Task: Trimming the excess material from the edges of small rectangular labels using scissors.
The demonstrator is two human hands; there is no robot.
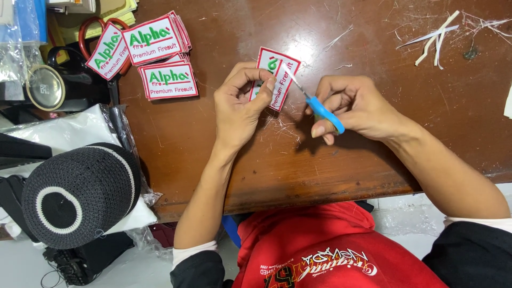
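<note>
Brown wooden table [213, 138] fills the head view. Left hand [238, 109] is curled, thumb and fingers pinched tight on a white patch [278, 78] with a red border, held tilted just above the table. Right hand [356, 106], wrist bent inward, is closed around blue-handled snips [320, 109], blade tips touching the patch's edge. Stack of similar patches [154, 56] sits well left of the held patch.

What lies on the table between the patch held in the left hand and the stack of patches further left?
In the head view, only bare brown tabletop lies between the held patch in the left hand and the stack of patches.
</note>
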